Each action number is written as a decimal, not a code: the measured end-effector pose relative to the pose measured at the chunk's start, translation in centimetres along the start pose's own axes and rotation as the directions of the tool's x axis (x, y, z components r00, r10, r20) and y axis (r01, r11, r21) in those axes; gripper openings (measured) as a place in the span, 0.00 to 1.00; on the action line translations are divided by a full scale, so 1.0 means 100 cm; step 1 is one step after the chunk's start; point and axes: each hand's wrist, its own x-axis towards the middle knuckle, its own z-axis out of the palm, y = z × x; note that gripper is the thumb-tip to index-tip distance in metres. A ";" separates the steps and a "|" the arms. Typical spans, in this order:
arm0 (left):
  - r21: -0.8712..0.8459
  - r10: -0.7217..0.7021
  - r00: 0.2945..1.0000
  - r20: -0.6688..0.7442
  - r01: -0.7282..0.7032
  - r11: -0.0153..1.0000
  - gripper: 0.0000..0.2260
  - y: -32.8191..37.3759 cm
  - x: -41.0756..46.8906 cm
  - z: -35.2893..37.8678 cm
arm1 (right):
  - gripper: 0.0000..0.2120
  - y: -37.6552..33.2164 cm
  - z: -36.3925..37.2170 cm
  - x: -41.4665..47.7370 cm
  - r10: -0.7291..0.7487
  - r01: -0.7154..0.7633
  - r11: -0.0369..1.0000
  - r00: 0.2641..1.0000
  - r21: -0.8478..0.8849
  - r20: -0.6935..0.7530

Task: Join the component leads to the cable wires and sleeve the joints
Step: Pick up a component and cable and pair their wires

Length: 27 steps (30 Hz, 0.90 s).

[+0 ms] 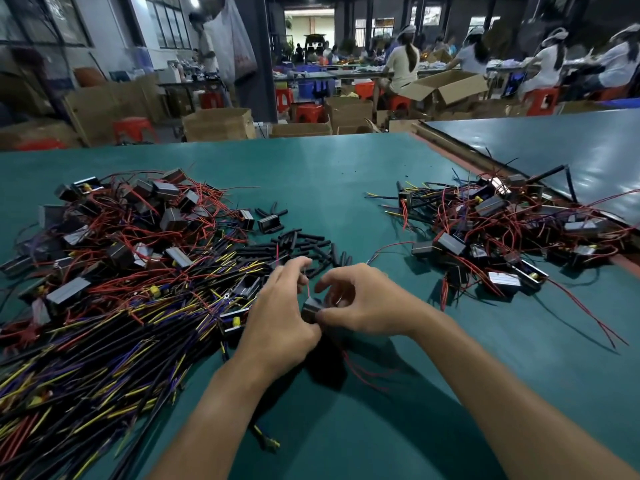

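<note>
Left hand (277,315) pinched a thin red lead (308,289), right hand (360,303) gripped the small black box component (311,309), which needed steadying.

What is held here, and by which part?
Both hands hold one small dark component: left hand on its left side, right hand on its right; its red lead sticks up.

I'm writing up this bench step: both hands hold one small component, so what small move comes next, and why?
Probably bring a wire from the cable pile up to the red lead. The left hand and right hand both grip the component, that lead stands free between them, and no cable wire visibly meets it yet.
</note>
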 end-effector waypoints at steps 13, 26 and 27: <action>0.008 -0.117 0.993 0.027 0.117 0.993 0.27 0.003 0.002 -0.011 | 0.10 0.016 -0.057 -0.010 -0.008 -0.083 0.894 0.980 0.441 0.200; 0.007 -0.073 0.995 0.070 0.073 0.997 0.16 0.009 0.001 -0.013 | 0.16 0.012 -0.043 -0.010 0.138 -0.296 0.917 0.865 0.268 0.483; 0.012 -0.066 0.995 0.074 0.065 0.998 0.16 0.010 0.000 -0.012 | 0.13 0.011 -0.039 -0.008 0.150 -0.291 0.920 0.880 0.263 0.450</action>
